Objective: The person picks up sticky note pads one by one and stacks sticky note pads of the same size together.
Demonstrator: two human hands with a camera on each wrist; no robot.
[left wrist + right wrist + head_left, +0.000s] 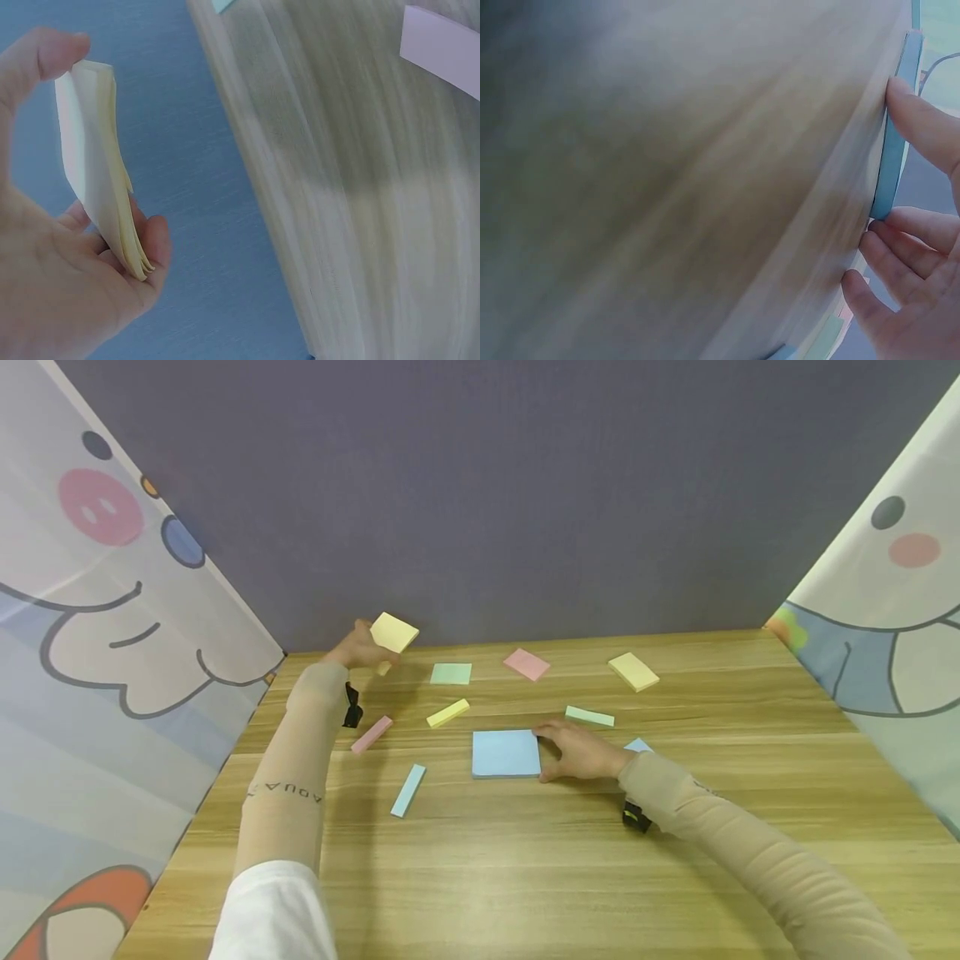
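At the back left, my left hand [358,649] holds a pale yellow sticky note pad [394,633] above the table. In the left wrist view the thumb [64,51] is on one end of that pad and the fingers curl at the other, where its sheets fan slightly apart. My right hand [581,752] is at the right side of a large light blue sticky note pad [506,754], which lies in the middle of the table. The right wrist view has this blue pad [892,157] edge-on, pinched between the thumb and the fingers.
Across the wooden table [480,877] lie a green pad [451,674], a pink pad [527,664], another yellow pad [633,671] and narrow strips in pink [372,735], yellow [447,713], blue [408,791] and green [589,717]. A blue piece [638,745] is partly hidden behind the right wrist.
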